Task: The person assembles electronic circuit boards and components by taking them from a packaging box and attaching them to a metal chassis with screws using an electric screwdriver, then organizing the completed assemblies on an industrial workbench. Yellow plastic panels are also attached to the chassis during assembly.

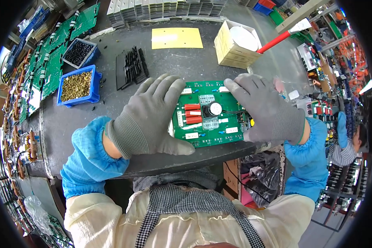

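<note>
A green circuit board (211, 139) lies at the near edge of the dark table, between my two grey-gloved hands. On it sit red cylindrical parts (192, 113), white blocks and a round black-and-white capacitor (214, 108). My left hand (149, 118) grips the board's left side, with the thumb along the near edge and fingers over the far left corner. My right hand (266, 107) clasps the right side, its fingers at the far right corner and thumb by the near right corner. Parts of the board's sides are hidden under the gloves.
Left stand a blue bin of brass-coloured fasteners (76, 87) and a bin of black pieces (79, 53). Thin black plates (132, 68) lie beside them. Farther back are a yellow sheet (177, 38), a cardboard box (237, 56) with a red-handled tool (277, 41), and stacked metal parts (165, 8). Another person (346, 151) is at far right.
</note>
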`<state>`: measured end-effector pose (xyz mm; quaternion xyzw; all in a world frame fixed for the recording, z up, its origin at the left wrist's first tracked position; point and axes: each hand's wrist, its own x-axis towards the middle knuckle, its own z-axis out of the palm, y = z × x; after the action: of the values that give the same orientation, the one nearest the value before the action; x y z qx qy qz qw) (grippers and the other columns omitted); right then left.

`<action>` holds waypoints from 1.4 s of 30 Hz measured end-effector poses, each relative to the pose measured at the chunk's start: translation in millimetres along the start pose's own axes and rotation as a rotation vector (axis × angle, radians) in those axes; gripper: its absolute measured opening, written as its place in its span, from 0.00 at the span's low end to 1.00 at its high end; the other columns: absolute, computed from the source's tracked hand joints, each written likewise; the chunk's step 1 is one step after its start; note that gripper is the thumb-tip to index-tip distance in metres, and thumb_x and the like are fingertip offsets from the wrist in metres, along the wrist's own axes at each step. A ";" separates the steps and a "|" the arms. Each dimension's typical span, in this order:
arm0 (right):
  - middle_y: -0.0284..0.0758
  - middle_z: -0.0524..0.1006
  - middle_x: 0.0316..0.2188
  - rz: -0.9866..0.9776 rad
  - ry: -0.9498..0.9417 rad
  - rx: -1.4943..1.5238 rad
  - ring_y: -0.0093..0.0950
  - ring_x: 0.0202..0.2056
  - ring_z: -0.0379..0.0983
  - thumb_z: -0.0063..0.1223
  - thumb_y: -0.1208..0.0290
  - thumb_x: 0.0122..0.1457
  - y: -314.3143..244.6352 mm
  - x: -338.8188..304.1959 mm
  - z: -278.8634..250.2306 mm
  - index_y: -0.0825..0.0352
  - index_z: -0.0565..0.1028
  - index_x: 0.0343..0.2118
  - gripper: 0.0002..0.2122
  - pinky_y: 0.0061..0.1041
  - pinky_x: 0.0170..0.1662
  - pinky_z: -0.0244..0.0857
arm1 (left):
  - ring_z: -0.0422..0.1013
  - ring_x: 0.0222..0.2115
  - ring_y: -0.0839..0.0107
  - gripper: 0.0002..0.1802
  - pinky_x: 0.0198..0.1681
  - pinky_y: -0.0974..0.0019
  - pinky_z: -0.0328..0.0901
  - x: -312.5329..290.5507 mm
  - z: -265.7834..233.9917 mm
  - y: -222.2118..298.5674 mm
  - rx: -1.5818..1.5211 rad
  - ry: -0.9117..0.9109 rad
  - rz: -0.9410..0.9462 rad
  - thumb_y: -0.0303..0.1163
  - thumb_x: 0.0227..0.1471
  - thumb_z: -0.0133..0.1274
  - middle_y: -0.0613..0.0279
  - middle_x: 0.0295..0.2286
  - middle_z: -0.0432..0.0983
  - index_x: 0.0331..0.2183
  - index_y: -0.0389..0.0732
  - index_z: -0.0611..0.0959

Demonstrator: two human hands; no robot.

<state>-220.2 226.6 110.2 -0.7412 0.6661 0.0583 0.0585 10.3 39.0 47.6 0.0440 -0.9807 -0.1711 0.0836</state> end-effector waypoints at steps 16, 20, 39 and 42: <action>0.50 0.65 0.61 -0.011 0.110 0.070 0.50 0.62 0.62 0.74 0.63 0.31 15.1 -28.6 -30.5 0.69 0.61 0.65 0.52 0.43 0.63 0.58 | 0.53 0.64 0.34 0.81 0.67 0.43 0.48 -23.3 -31.8 7.1 -0.016 0.258 0.000 0.81 0.22 0.61 0.31 0.60 0.59 0.62 0.25 0.59; 0.51 0.64 0.61 0.093 0.075 0.113 0.51 0.62 0.62 0.75 0.60 0.30 27.3 -47.5 -36.7 0.70 0.60 0.65 0.54 0.43 0.64 0.57 | 0.53 0.63 0.31 0.81 0.66 0.41 0.51 -31.9 -24.1 -2.4 0.038 0.272 -0.022 0.83 0.21 0.59 0.32 0.60 0.59 0.62 0.26 0.60; 0.45 0.69 0.51 -0.101 0.053 0.040 0.44 0.54 0.67 0.71 0.69 0.30 12.0 12.3 -9.7 0.70 0.64 0.60 0.47 0.42 0.59 0.62 | 0.53 0.63 0.31 0.77 0.66 0.37 0.49 -2.2 3.6 -5.5 -0.022 0.060 -0.013 0.81 0.23 0.62 0.31 0.59 0.60 0.60 0.27 0.63; 0.44 0.69 0.51 -0.084 0.027 0.043 0.44 0.55 0.67 0.72 0.68 0.30 15.8 11.4 -8.8 0.69 0.64 0.61 0.47 0.42 0.60 0.62 | 0.54 0.63 0.32 0.77 0.67 0.39 0.49 2.0 5.3 -7.9 -0.017 0.057 -0.014 0.81 0.23 0.62 0.31 0.58 0.61 0.60 0.27 0.63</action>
<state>-234.7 212.3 116.9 -0.7678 0.6363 0.0316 0.0677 7.9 33.1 40.3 0.0548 -0.9761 -0.1785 0.1108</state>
